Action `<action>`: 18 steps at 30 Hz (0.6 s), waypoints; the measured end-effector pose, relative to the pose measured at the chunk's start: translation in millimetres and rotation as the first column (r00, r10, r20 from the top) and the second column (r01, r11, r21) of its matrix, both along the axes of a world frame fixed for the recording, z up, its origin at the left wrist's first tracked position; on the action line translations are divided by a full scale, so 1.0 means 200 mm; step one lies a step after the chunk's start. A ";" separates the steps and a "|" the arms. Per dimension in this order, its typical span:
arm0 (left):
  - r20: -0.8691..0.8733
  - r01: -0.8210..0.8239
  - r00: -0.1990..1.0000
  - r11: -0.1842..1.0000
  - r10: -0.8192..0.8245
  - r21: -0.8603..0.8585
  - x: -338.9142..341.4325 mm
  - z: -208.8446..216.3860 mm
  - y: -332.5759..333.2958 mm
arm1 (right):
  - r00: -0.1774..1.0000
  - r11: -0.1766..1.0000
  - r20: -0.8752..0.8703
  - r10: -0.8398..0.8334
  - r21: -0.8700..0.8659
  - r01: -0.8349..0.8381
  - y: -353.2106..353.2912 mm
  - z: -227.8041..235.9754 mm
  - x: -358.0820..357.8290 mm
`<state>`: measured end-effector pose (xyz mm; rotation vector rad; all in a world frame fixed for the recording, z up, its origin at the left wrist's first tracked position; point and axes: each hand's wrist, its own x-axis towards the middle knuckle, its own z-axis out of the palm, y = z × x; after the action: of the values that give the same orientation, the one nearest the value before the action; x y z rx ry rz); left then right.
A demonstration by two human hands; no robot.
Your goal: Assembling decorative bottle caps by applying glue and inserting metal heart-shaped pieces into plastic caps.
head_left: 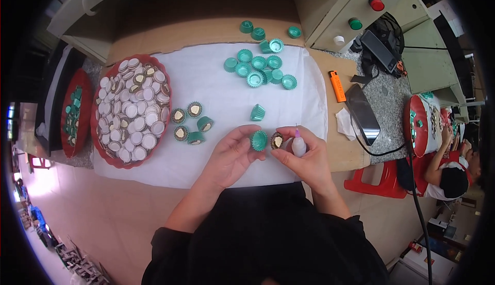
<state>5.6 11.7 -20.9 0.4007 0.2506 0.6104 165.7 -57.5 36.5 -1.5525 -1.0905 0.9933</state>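
Observation:
My left hand (pixel 232 153) grips a green fluted cup (pixel 259 140) by its side, its mouth turned up toward me. In my right hand (pixel 309 161) are two things: a small dark disc with a pale gold emblem (pixel 277 140), pinched at the fingertips, and a whitish squeeze bottle (pixel 298 146) with a purple nozzle, tucked against the fingers. Cup and disc are side by side, slightly apart. Just beyond the hands a single green cup (pixel 258 112) lies on the white sheet (pixel 201 73). To the left, several green cups (pixel 194 110) hold discs with the same emblem.
A red scalloped tray (pixel 168 111) heaped with white-backed discs stands at left. More green cups (pixel 259 63) cluster at the back. An orange lighter (pixel 337 86), a dark phone-like device (pixel 362 114) and a crumpled tissue (pixel 346 123) lie at right. Another person (pixel 448 179) sits farther right.

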 end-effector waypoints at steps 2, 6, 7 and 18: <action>-0.023 -0.001 1.000 1.000 0.001 0.021 0.01 0.02 0.00 | 0.996 1.000 -0.082 -0.028 -0.014 0.027 -0.01 -0.01 -0.02; -0.063 0.006 0.998 0.995 0.000 0.101 0.02 0.03 -0.01 | 0.986 0.996 -0.153 -0.073 -0.058 0.064 -0.01 0.00 -0.04; -0.060 -0.001 0.998 0.995 0.006 0.098 0.02 0.03 -0.01 | 0.999 1.000 -0.031 -0.026 -0.001 0.026 -0.01 -0.01 -0.03; -0.024 -0.011 1.000 0.983 0.016 0.186 0.02 0.01 -0.01 | 0.958 0.983 0.288 0.002 0.174 -0.055 -0.02 -0.03 -0.03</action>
<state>9.4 8.8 -18.8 0.5872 0.2211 0.6444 160.7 -61.0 31.2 -1.5656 -1.3683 0.6777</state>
